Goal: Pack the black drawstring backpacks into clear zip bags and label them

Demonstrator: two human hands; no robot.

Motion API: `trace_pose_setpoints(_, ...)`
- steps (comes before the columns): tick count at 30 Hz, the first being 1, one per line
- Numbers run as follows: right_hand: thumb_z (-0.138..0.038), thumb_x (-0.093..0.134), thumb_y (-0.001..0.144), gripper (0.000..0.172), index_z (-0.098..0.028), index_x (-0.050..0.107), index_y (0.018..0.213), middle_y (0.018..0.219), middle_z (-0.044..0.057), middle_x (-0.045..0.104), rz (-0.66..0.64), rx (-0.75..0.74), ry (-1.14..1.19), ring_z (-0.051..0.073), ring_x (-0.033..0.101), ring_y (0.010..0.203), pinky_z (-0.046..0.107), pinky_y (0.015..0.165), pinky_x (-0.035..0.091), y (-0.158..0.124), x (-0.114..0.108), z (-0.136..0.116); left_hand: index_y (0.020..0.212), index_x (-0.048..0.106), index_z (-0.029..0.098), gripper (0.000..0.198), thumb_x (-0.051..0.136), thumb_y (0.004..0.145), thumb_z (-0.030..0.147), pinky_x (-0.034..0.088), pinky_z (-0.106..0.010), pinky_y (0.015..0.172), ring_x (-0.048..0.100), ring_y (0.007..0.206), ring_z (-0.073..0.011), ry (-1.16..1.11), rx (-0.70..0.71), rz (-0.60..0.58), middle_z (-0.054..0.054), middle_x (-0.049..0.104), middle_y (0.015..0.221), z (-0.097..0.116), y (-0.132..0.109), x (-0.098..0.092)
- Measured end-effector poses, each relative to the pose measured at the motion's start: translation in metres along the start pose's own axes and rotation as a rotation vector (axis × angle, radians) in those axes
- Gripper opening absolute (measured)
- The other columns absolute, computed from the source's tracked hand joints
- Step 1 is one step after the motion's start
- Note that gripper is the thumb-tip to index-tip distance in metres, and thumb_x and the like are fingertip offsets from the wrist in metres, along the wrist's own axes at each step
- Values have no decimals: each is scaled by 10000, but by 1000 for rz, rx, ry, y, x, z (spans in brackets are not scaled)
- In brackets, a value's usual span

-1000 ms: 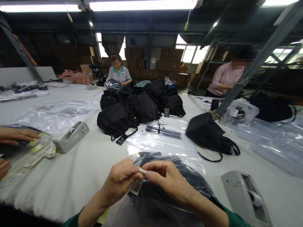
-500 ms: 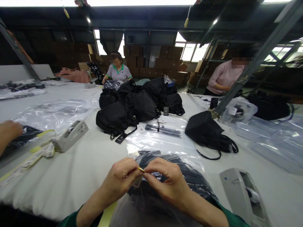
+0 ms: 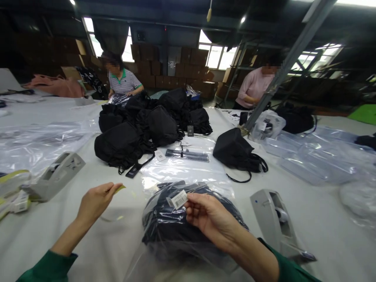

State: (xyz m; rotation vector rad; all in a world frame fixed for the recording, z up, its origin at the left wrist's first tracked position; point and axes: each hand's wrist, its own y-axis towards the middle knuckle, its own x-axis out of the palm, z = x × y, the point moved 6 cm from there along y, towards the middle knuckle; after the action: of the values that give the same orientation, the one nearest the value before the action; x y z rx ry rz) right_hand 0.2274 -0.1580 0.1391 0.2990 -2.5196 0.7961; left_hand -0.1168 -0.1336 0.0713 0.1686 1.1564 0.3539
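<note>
My right hand (image 3: 210, 217) pinches a small white barcode label (image 3: 179, 199) by its edge between thumb and finger. Below the label lies a clear plastic bag (image 3: 164, 231) with a dark, folded fabric item inside. To the left, apart from the bag, my left hand (image 3: 96, 201) is closed at the fingertips on a small yellow strip (image 3: 120, 188). Beyond the bag are a flat clear bag with dark printing (image 3: 188, 156) and a pile of black drawstring bags (image 3: 164, 125). Another black drawstring bag (image 3: 235, 149) sits to the right.
Grey tape dispensers stand on the left (image 3: 58, 172) and right (image 3: 273, 215) of the white table. Yellow-backed labels (image 3: 20, 199) lie at the left edge. Clear plastic bags (image 3: 320, 156) cover the right side. A slanted metal post (image 3: 288, 66) rises there, and two people work beyond.
My hands have separated: the left moved left with the yellow strip, while the right holds the label over the bag. The view has turned right, and another hand at the left edge is gone.
</note>
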Motion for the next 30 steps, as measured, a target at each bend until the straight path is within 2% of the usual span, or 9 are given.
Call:
trace_pose_setpoints(2, -247, 789, 717, 177, -119, 668, 705, 699, 26, 655, 47, 34, 55, 100, 583, 605, 219, 595, 469, 1, -7, 2, 886, 696, 216, 408, 440, 908, 533, 401, -289, 718, 628, 793, -232, 66, 47, -92, -69, 708, 843, -11, 5, 18)
trace_pose_setpoints(5, -234, 790, 706, 176, -114, 661, 710, 715, 44, 663, 82, 53, 87, 116, 595, 613, 233, 588, 475, 2, -12, 2, 1217, 621, 170, 548, 382, 915, 560, 424, -354, 917, 606, 1090, -293, 66, 77, -117, -127, 672, 1201, -17, 11, 31)
trace_pose_setpoints(8, -234, 794, 703, 182, -111, 661, 712, 715, 49, 664, 86, 50, 100, 120, 593, 615, 238, 589, 477, 3, -15, 2, 1222, 625, 161, 576, 347, 919, 565, 414, -353, 1000, 602, 1147, -278, -26, 23, -188, -112, 660, 1249, -18, 17, 40)
trace_pose_setpoints(12, -237, 792, 708, 180, -108, 666, 723, 717, 52, 667, 99, 61, 121, 123, 594, 619, 237, 590, 478, 7, -19, 2, 1129, 678, 168, 521, 403, 895, 543, 433, -345, 990, 621, 1120, -278, -140, -66, -223, -97, 690, 1197, -7, 20, 41)
trace_pose_setpoints(16, -227, 803, 692, 180, -115, 664, 714, 710, 46, 666, 93, 88, 154, 121, 588, 615, 236, 589, 478, 12, -19, 2, 1107, 684, 192, 460, 533, 852, 543, 472, -318, 876, 648, 986, -250, -374, -117, -221, -70, 713, 1095, 41, 13, 21)
trace_pose_setpoints(20, -232, 791, 709, 168, -116, 670, 707, 706, 38, 655, 57, 106, 121, 115, 579, 618, 232, 595, 477, 16, -11, 1, 1176, 645, 225, 411, 646, 830, 446, 454, -282, 843, 601, 926, -192, -683, 127, -432, -39, 676, 1031, 123, 6, 1)
trace_pose_setpoints(23, -240, 786, 721, 162, -113, 684, 718, 713, 31, 647, 30, 102, 72, 109, 576, 632, 224, 603, 476, 17, -3, 1, 1098, 682, 223, 329, 707, 796, 351, 440, -273, 825, 567, 903, -178, -801, 284, -564, -30, 648, 960, 165, 1, -6)
trace_pose_setpoints(27, -250, 805, 706, 175, -111, 699, 720, 709, 29, 643, 18, 91, 23, 108, 573, 634, 217, 595, 479, 24, 2, 4, 831, 705, 165, 127, 693, 799, 287, 424, -252, 708, 549, 766, -150, -892, 269, -640, -20, 616, 795, 178, -5, -2)
trace_pose_setpoints(30, -240, 828, 677, 178, -116, 704, 709, 689, 28, 642, 44, 77, 25, 110, 569, 628, 213, 580, 484, 32, 2, 5, 751, 665, 144, 149, 661, 807, 282, 390, -245, 637, 517, 686, -130, -908, 154, -652, -10, 595, 720, 159, -6, 3)
